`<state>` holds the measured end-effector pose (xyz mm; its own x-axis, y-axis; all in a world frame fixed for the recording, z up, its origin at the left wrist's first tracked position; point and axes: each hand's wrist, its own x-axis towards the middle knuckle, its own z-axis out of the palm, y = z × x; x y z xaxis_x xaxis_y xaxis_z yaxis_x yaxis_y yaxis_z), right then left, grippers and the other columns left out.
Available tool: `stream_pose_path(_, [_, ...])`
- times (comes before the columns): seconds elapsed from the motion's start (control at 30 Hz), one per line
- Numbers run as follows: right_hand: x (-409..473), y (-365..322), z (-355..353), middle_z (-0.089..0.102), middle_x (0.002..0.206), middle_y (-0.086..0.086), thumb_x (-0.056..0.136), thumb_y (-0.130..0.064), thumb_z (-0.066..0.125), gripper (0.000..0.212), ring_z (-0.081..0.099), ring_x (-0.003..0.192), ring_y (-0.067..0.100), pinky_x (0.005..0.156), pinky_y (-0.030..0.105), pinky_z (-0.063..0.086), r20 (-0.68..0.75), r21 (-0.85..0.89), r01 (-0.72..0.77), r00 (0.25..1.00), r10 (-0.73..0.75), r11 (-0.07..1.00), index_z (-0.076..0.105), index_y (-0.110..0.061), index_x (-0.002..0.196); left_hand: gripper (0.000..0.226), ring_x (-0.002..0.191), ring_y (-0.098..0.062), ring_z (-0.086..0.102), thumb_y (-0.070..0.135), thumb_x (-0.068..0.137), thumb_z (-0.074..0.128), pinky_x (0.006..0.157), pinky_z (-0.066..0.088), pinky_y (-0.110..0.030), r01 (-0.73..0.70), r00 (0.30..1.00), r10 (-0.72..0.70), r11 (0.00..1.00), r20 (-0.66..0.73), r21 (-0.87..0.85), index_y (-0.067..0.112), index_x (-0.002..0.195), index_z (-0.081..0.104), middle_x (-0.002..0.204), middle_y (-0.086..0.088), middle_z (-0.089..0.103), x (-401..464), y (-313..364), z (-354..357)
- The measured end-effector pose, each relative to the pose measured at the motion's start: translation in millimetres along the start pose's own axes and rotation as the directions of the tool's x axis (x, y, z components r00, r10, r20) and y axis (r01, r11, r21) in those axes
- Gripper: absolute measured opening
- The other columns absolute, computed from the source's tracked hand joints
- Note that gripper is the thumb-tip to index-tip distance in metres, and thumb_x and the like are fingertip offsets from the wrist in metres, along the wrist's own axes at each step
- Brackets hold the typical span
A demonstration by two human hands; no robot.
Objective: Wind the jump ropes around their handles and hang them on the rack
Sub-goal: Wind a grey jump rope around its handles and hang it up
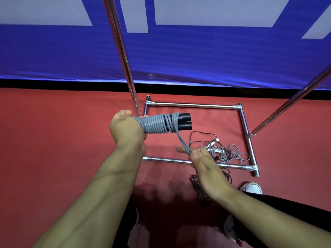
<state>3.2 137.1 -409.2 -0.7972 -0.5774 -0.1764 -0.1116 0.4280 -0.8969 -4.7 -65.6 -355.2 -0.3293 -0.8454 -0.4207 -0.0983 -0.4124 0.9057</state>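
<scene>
Hands work above the rack's floor frame in the head view, the only view there is. The left hand (125, 129) is wrapped tightly round one end of the two black handles (182, 123), which lie side by side and point to the right; holding them as one bundle gives the grey rope (155, 125) a firm core to wind on. Neat coils already cover most of their length, leaving the black ends bare, and a few looser turns cross near those ends.

From the coils a short doubled stretch of rope runs down to the right hand (200, 158), which pinches it between thumb and fingers. It looks taut, probably so that the turns do not slacken. I judge the winding nearly done; the free loop seems the part meant for hanging.

Below the hands the rack (195, 105) stands on the red floor (53, 140), its chrome base forming a rectangle and two poles rising out of frame. Inside that rectangle lies a tangle of ropes (223, 151), grey and dark cords mixed, close by for the next turn. White shoes (251, 187) show at the lower right.
</scene>
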Motion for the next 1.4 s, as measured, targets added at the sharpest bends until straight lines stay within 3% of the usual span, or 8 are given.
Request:
stream_pose_path(0.17, [10.1, 12.0, -7.8, 0.052, 0.113, -0.008, 0.095, -0.041, 0.04, 0.042, 0.048, 0.099, 0.015, 0.09, 0.018, 0.035, 0.057, -0.517, 0.31, 0.943, -0.329, 0.798, 0.071, -0.015, 0.085, 0.028, 0.036, -0.017, 0.044, 0.018, 0.104, 0.03, 0.037, 0.027, -0.013, -0.075, 0.995, 0.071, 0.995, 0.065, 0.058, 0.022, 0.081, 0.045, 0.046, 0.0, 0.061, -10.7, -2.0, -0.5])
stream_pose_path(0.27, [6.8, 5.0, -9.2, 0.048, 0.133, -0.011, 0.096, -0.017, 0.042, 0.032, 0.062, 0.088, 0.015, 0.081, 0.024, 0.048, 0.083, -0.386, 0.277, 0.96, -0.266, 0.88, 0.062, -0.015, 0.12, 0.029, 0.031, -0.012, 0.042, 0.018, 0.105, 0.03, 0.036, 0.026, -0.013, -0.054, 0.995, 0.048, 0.996, 0.088, 0.072, 0.022, 0.08, 0.045, 0.041, 0.004, 0.059, -13.1, -2.4, 1.5])
stream_pose_path(0.37, [-0.4, 0.6, -7.0, 0.057, 0.119, -0.014, 0.077, 0.005, 0.038, 0.069, 0.055, 0.07, -0.004, 0.073, 0.014, 0.045, -0.051, -0.259, 0.332, 0.933, -0.356, 0.907, 0.048, -0.021, 0.141, 0.029, 0.034, -0.013, 0.037, 0.014, 0.103, 0.03, 0.037, 0.024, -0.011, 0.008, 0.999, -0.009, 1.0, 0.052, 0.021, 0.022, 0.079, 0.045, 0.047, 0.002, 0.057, -9.4, -1.9, 1.4])
stream_pose_path(0.57, [-5.1, -11.9, -17.7, 0.053, 0.082, -0.001, 0.093, -0.014, 0.038, 0.037, 0.051, 0.078, 0.006, 0.071, 0.015, 0.038, -0.346, -0.219, 0.388, 0.827, -0.443, 0.895, 0.064, -0.014, 0.119, 0.028, 0.047, -0.015, 0.038, 0.012, 0.102, 0.029, 0.036, 0.022, -0.011, 0.143, 0.989, -0.144, 0.986, -0.009, -0.088, 0.023, 0.083, 0.046, 0.078, -0.012, 0.06, -2.1, 1.0, -0.7])
stream_pose_path(0.73, [5.5, -0.5, -15.2, 0.043, 0.077, -0.006, 0.098, -0.038, 0.046, 0.026, 0.047, 0.08, 0.016, 0.07, 0.026, 0.037, -0.29, -0.333, 0.239, 0.894, -0.341, 0.912, 0.071, -0.041, 0.107, 0.027, 0.039, -0.014, 0.038, 0.014, 0.103, 0.03, 0.036, 0.023, -0.012, 0.096, 0.995, -0.095, 0.995, 0.028, -0.039, 0.023, 0.083, 0.045, 0.051, -0.003, 0.061, -10.4, 0.6, 0.3])
stream_pose_path(0.97, [17.2, -2.0, -22.8, 0.041, 0.09, -0.015, 0.097, -0.026, 0.048, 0.01, 0.045, 0.076, 0.0, 0.069, 0.016, 0.034, -0.021, -0.353, 0.347, 0.926, -0.378, 0.869, 0.046, -0.027, 0.087, 0.028, 0.032, -0.012, 0.043, 0.015, 0.104, 0.031, 0.036, 0.025, -0.011, 0.014, 0.99, -0.025, 0.997, 0.137, 0.08, 0.023, 0.081, 0.045, 0.045, 0.001, 0.061, -22.4, -1.7, 2.5])
stream_pose_path(1.13, [14.9, 3.7, -20.6, 0.058, 0.059, -0.016, 0.103, -0.031, 0.035, 0.026, 0.055, 0.052, 0.004, 0.061, 0.028, 0.043, 0.147, -0.443, 0.237, 0.971, -0.191, 0.864, 0.056, -0.026, 0.087, 0.027, 0.031, -0.01, 0.045, 0.014, 0.105, 0.03, 0.035, 0.022, -0.011, -0.014, 0.965, -0.023, 0.99, 0.262, 0.137, 0.022, 0.084, 0.045, 0.043, 0.001, 0.06, -26.8, -0.2, 1.4])
stream_pose_path(1.4, [20.2, 4.1, -29.2, 0.055, 0.062, -0.02, 0.086, 0.002, 0.046, 0.039, 0.052, 0.062, -0.007, 0.058, 0.008, 0.033, -0.126, -0.287, 0.185, 0.965, -0.229, 0.94, 0.048, -0.034, 0.07, 0.031, 0.048, -0.019, 0.046, 0.016, 0.104, 0.032, 0.034, 0.03, -0.015, -0.148, 0.959, 0.066, 0.947, 0.276, 0.287, 0.023, 0.078, 0.048, 0.063, -0.007, 0.057, -24.0, -8.8, 3.6])
